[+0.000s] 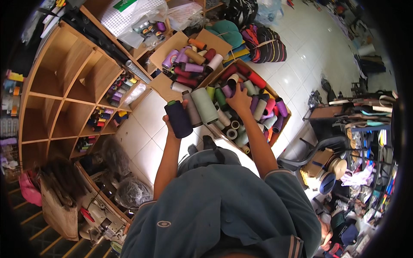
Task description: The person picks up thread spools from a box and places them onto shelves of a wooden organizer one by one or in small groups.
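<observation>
My left hand (pixel 169 125) is closed round a dark navy thread spool (pixel 179 119) with a green top end. A grey-brown thread spool (pixel 192 108) and a large pale grey-green thread cone (pixel 205 105) sit right beside it, by the box's near left edge; whether my left fingers also touch them is hidden. My right hand (pixel 240 102) reaches into a cardboard box (pixel 280 134) full of thread spools. Its fingers curl over a purple thread spool (pixel 227 91), with a dark green spool (pixel 220 99) next to it.
Behind stands a second open cardboard box (pixel 164 52) of mixed spools. Wooden cubby shelves (pixel 64 101) line the left, some holding small spools. A striped bundle (pixel 263 44) lies on the tiled floor beyond. A black chair (pixel 297 163) stands at right, a sewing machine (pixel 101 223) at lower left.
</observation>
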Tool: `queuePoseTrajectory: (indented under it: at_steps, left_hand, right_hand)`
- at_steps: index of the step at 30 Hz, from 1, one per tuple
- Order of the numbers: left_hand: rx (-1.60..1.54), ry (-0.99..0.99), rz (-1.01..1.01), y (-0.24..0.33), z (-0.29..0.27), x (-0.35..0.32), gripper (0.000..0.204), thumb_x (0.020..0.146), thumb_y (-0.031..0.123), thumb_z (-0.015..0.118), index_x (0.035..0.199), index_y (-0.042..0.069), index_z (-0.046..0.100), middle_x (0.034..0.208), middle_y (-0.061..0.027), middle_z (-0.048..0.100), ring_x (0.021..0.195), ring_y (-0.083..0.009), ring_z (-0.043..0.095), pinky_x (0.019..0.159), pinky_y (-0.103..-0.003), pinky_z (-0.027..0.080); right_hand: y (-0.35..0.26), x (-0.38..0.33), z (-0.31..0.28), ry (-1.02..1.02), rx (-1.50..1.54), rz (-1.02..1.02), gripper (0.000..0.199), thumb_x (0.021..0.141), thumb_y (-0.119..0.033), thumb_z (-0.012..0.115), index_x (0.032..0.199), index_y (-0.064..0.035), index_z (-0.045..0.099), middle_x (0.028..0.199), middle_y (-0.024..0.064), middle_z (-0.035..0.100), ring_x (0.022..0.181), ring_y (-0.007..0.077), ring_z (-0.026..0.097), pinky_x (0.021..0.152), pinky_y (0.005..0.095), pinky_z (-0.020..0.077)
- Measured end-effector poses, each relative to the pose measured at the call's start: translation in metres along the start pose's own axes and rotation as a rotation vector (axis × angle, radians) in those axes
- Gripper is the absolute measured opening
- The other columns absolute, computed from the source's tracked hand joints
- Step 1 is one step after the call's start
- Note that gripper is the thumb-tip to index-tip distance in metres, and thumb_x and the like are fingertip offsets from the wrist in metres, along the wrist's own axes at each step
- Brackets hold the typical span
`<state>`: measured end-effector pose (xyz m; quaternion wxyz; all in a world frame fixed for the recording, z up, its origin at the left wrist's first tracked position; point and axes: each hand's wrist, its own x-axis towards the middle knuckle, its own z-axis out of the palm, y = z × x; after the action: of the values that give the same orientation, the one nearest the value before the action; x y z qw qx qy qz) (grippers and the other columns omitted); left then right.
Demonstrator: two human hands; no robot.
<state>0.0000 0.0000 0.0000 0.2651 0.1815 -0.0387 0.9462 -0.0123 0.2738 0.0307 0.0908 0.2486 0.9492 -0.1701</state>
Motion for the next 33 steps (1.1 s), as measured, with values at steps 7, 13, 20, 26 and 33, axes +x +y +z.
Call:
queuePoseTrajectory:
  at_steps: [7, 13, 20, 26, 33]
  left_hand:
    - [0.08, 0.021, 0.237, 0.011, -0.003, -0.004, 0.069, 0.077, 0.049, 0.072, 0.127, 0.006, 0.052, 0.134, -0.0129, 0.051, 0.127, -0.0244, 0.046, 0.104, -0.035, 0.042]
    - [0.295, 0.067, 0.403, 0.036, 0.003, -0.007, 0.078, 0.076, 0.059, 0.067, 0.128, 0.004, 0.052, 0.133, -0.0176, 0.051, 0.125, -0.0232, 0.047, 0.101, -0.03, 0.042]
    - [0.37, 0.166, 0.455, 0.099, -0.002, -0.024, 0.08, 0.074, 0.062, 0.066, 0.127, 0.004, 0.053, 0.134, -0.0205, 0.049, 0.121, -0.0222, 0.05, 0.096, -0.027, 0.046]
    - [0.274, 0.029, 0.459, 0.181, 0.025, -0.047, 0.077, 0.075, 0.062, 0.066, 0.126, 0.005, 0.054, 0.134, -0.0196, 0.05, 0.123, -0.0218, 0.048, 0.098, -0.027, 0.044]
    - [0.381, -0.072, 0.639, 0.282, 0.068, -0.085, 0.072, 0.078, 0.057, 0.067, 0.127, 0.006, 0.053, 0.13, -0.017, 0.054, 0.123, -0.0244, 0.048, 0.097, -0.027, 0.045]
  right_hand:
    - [0.013, 0.0, -0.025, 0.064, 0.192, -0.052, 0.087, 0.063, -0.033, 0.073, 0.14, -0.0178, 0.035, 0.122, 0.0215, 0.049, 0.105, 0.0423, 0.056, 0.089, 0.0485, 0.0473]
    - [0.033, 0.001, -0.02, 0.284, 0.259, -0.127, 0.084, 0.064, -0.034, 0.07, 0.139, -0.0176, 0.037, 0.12, 0.0225, 0.052, 0.108, 0.0419, 0.055, 0.09, 0.0478, 0.0461]
    - [0.066, 0.006, -0.049, 0.297, 0.559, -0.047, 0.08, 0.067, -0.018, 0.069, 0.141, -0.0078, 0.038, 0.127, 0.0206, 0.053, 0.109, 0.0304, 0.057, 0.094, 0.0375, 0.0469]
    - [-0.059, -0.055, -0.086, 0.064, 1.492, -0.217, 0.08, 0.072, -0.015, 0.066, 0.144, -0.0161, 0.032, 0.127, 0.0132, 0.047, 0.105, 0.02, 0.052, 0.077, 0.0326, 0.0532]
    - [-0.249, -0.08, -0.007, -0.689, 2.07, -0.471, 0.082, 0.072, -0.021, 0.063, 0.142, 0.0034, 0.026, 0.138, 0.0211, 0.041, 0.118, 0.0366, 0.051, 0.102, 0.0475, 0.0413]
